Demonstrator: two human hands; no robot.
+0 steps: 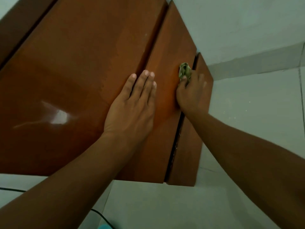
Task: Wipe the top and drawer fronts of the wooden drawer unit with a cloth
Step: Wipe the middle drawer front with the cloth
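Note:
The wooden drawer unit (pixel 74 76) fills the upper left, seen from above, with a glossy brown top. Below the top's front edge come the upper drawer front (pixel 166 63) and then a lower drawer front (pixel 188 156). My left hand (pixel 132 106) lies flat and open across the top's front edge, fingers reaching onto the upper drawer front. My right hand (pixel 191 91) is closed around a small crumpled green cloth (pixel 184 71) and presses it against the drawer fronts at the gap between the two drawers. Most of the cloth is hidden in the fist.
Pale tiled floor (pixel 247 104) spreads to the right and below the unit. A pale wall (pixel 239 22) rises behind it at the upper right. A black cable (pixel 100 214) runs over the floor at the lower left, near a small blue object (pixel 105 226) at the bottom edge.

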